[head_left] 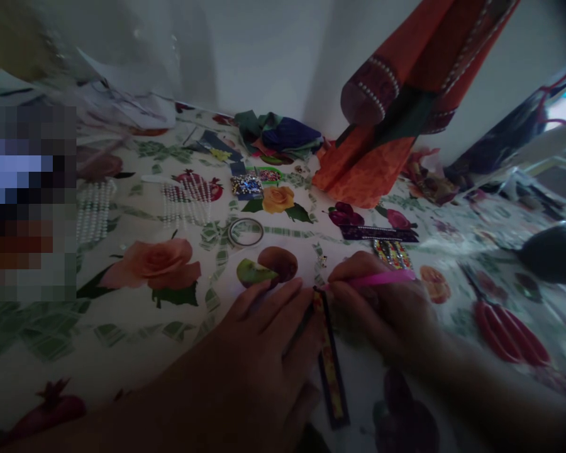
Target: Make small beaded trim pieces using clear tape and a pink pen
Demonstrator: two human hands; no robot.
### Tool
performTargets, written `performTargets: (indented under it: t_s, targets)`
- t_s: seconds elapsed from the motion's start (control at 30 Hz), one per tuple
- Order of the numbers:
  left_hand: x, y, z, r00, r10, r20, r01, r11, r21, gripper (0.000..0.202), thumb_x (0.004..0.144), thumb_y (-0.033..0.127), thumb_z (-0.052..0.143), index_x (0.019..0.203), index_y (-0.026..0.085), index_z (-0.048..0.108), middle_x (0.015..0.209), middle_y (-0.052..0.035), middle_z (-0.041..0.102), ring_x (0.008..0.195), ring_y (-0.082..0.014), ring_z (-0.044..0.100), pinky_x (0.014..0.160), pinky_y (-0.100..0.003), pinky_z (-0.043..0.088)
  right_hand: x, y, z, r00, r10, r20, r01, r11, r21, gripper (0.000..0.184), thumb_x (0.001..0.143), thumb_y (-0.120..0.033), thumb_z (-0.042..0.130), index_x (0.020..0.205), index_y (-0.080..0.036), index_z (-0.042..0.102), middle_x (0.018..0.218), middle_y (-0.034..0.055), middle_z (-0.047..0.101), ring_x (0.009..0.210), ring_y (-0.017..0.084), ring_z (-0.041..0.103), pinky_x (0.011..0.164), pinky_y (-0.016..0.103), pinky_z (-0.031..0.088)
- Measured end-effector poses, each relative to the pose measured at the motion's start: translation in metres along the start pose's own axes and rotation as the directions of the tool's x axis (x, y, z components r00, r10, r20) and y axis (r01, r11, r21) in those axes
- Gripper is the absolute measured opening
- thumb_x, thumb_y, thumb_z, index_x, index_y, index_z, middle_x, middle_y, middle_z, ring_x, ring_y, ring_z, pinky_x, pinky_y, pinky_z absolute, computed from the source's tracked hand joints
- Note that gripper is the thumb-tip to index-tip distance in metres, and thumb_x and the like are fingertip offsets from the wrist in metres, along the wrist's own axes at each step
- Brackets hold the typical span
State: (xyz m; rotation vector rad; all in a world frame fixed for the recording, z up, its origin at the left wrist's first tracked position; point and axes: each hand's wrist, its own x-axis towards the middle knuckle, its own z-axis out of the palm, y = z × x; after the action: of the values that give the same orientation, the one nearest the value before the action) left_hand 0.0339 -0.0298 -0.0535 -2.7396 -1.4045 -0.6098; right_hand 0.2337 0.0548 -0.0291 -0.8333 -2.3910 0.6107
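Note:
My left hand (268,340) lies palm down on the flowered tablecloth, its fingers stretched out. Its fingertips rest against the upper left side of a narrow dark-edged strip (331,371) with a yellow and red middle. Between the thumb and fingers of my right hand (396,314) is a slim pink pen-like tool (387,277). The working tip is at the strip's far end, largely covered by my fingers. A few tiny shiny beads (322,259) lie just beyond that end. Behind my right hand are a dark strip trimmed with beads (380,233) and a yellow-red patterned piece (393,255).
A ring-shaped item (246,232) lies farther back, near a packet of glittering beads (246,186). Strings of white beads (186,201) are at the left. Red-handled scissors (512,330) lie at the right. An orange garment with beaded cuffs (365,170) stands behind.

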Motion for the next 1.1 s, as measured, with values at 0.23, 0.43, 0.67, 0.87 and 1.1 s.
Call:
performTargets:
  t_s: [0.23,0.43,0.67,0.87,1.1]
  targets:
    - [-0.0011,0.0016,-0.0011,1.000,-0.018,0.009,0.018,1.000,-0.010,0.047,0.096,0.036,0.047,0.138,0.015,0.054,0.144,-0.0100,0.055,0.139,-0.0267,0.042,0.114,-0.046,0.033,0.0003,0.0002,-0.0008,0.999,0.010,-0.047,-0.012,1.000,-0.028,0.005,0.095,-0.017,0.055,0.095,-0.021,0.058,0.084,0.0017,0.064,0.075,0.016,0.062,0.067,0.029,0.051]
    - [0.0002,-0.0032,-0.0010,1.000,0.018,0.002,-0.018,1.000,-0.024,0.047,0.095,0.038,0.049,0.136,0.016,0.055,0.144,-0.0102,0.056,0.137,-0.0275,0.044,0.113,-0.046,0.034,0.0009,0.0008,-0.0008,1.000,0.016,-0.026,-0.016,1.000,-0.013,0.005,0.095,-0.017,0.056,0.093,-0.020,0.058,0.086,0.0010,0.063,0.077,0.015,0.062,0.070,0.028,0.050]
    - [-0.0009,-0.0048,-0.0005,0.999,0.033,-0.025,-0.033,0.999,-0.014,0.045,0.095,0.036,0.048,0.135,0.016,0.056,0.143,-0.0104,0.057,0.136,-0.0267,0.046,0.112,-0.045,0.036,-0.0003,0.0026,0.0003,0.999,-0.005,-0.043,0.005,1.000,0.006,0.006,0.095,-0.016,0.056,0.091,-0.020,0.057,0.087,0.0004,0.063,0.079,0.014,0.062,0.072,0.028,0.049]
    - [0.0000,-0.0033,-0.0014,1.000,0.025,0.000,-0.025,0.999,-0.021,0.045,0.095,0.034,0.050,0.135,0.015,0.056,0.144,-0.0113,0.055,0.136,-0.0279,0.046,0.112,-0.047,0.037,0.0012,-0.0003,-0.0020,0.995,0.008,-0.103,-0.008,1.000,0.003,0.004,0.094,-0.015,0.057,0.093,-0.018,0.059,0.088,0.0019,0.065,0.076,0.013,0.062,0.069,0.025,0.050]
    - [0.0004,-0.0022,-0.0027,1.000,0.030,-0.008,-0.030,0.999,-0.027,0.044,0.095,0.036,0.051,0.132,0.015,0.059,0.142,-0.0114,0.057,0.133,-0.0284,0.049,0.110,-0.047,0.040,0.0037,-0.0006,-0.0059,0.970,0.130,-0.206,-0.139,0.990,-0.030,0.006,0.094,-0.017,0.057,0.090,-0.020,0.060,0.083,0.0012,0.066,0.063,0.011,0.062,0.053,0.023,0.047]
